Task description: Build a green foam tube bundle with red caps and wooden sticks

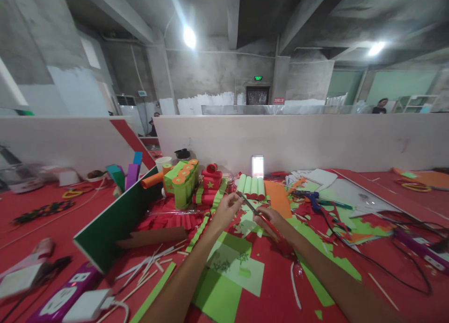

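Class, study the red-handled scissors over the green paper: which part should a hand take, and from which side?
Take the scissors by the red handle loops, coming from the near right, as the right hand does. The blades point up-left toward the left hand, so the handle end is the safe grip.

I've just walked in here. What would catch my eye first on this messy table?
Most likely the two hands at the centre: the right hand grips red-handled scissors, and the left hand pinches something tiny at the blade tips. Around them the red table is littered with bright green paper sheets, and a row of pale green paper rolls sits just behind the hands.
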Tool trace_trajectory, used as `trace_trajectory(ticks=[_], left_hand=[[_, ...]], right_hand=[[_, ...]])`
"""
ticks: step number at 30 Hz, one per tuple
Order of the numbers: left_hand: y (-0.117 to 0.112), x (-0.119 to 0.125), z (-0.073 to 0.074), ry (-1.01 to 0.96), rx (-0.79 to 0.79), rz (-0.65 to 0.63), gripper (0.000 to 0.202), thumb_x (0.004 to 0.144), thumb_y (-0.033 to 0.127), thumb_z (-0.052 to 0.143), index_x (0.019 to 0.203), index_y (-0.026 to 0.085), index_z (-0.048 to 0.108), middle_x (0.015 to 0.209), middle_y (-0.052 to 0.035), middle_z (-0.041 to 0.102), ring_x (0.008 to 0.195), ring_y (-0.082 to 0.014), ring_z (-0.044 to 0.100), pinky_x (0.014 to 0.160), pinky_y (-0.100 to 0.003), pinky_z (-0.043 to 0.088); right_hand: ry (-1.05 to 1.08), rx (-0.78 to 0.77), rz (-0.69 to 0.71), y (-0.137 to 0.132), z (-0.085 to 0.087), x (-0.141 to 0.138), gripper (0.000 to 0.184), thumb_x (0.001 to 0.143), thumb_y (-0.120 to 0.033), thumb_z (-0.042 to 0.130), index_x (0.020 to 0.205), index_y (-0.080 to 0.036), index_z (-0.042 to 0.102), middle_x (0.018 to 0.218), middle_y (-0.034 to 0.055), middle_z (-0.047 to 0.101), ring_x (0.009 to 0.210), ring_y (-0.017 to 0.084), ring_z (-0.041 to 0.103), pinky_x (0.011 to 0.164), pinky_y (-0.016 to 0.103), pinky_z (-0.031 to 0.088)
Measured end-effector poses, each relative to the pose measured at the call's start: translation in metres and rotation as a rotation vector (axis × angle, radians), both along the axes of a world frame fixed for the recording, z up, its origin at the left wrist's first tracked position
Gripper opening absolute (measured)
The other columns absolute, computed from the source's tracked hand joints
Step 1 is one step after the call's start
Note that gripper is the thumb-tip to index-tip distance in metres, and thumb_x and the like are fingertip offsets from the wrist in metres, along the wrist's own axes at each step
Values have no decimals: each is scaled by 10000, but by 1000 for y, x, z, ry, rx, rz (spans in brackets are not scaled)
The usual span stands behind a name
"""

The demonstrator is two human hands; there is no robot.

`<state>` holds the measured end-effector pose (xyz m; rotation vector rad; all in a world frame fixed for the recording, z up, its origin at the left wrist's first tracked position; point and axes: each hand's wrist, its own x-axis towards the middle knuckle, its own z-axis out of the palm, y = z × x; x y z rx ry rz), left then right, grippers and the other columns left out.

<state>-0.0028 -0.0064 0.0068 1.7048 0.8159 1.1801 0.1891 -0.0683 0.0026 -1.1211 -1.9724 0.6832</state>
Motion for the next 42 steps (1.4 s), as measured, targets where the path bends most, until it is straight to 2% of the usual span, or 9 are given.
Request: trace_trajectory(ticks=[6, 12, 17, 24, 30, 42], left_hand=[[-1, -1, 3, 1, -17, 1, 235, 794, 384, 572, 713, 171, 516, 565, 33, 543, 552, -124, 547, 525, -219, 398], [-2, -2, 3, 16, -2, -13, 235, 806, 385, 553, 718, 169, 524, 579, 33, 551, 541, -110, 515, 532, -215, 388], [-1, -1, 1, 22, 15, -1, 273, 796, 413, 560, 680, 171, 509, 560, 38, 532, 516, -105, 482, 519, -214, 369], [-2, 1, 2, 14, 3, -9, 289, 786, 420, 577, 663, 170, 504, 534, 40, 524, 495, -102, 485, 507, -213, 372], [-4, 0, 3, 25, -2, -6, 282, 796, 428, 567, 698, 168, 521, 546, 37, 532, 501, -108, 499, 512, -218, 375], [-7, 0, 5, 55, 7, -15, 272, 803, 427, 545, 731, 169, 587, 569, 28, 528, 525, -116, 494, 522, -219, 373]], right_hand=[[3, -11, 33, -3, 3, 0, 270, 857, -465, 544, 812, -200, 513, 727, -19, 509, 629, 129, 462, 575, 232, 359], [54, -65, 47, -5, 0, -3, 323, 855, -527, 512, 844, -204, 504, 688, -34, 463, 558, 110, 426, 504, 219, 337], [41, -67, 54, -7, 4, -4, 374, 844, -574, 494, 858, -202, 524, 656, -38, 438, 534, 106, 401, 483, 218, 326], [-30, -19, 24, -1, 2, 1, 369, 839, -564, 512, 836, -196, 540, 674, -29, 484, 566, 119, 428, 528, 229, 341], [7, 7, -9, 4, -6, -1, 373, 847, -562, 500, 819, -192, 540, 716, -13, 524, 616, 134, 465, 578, 241, 372], [27, 22, -24, 5, -10, -1, 370, 842, -562, 510, 820, -195, 550, 746, -5, 552, 647, 145, 492, 600, 245, 389]])
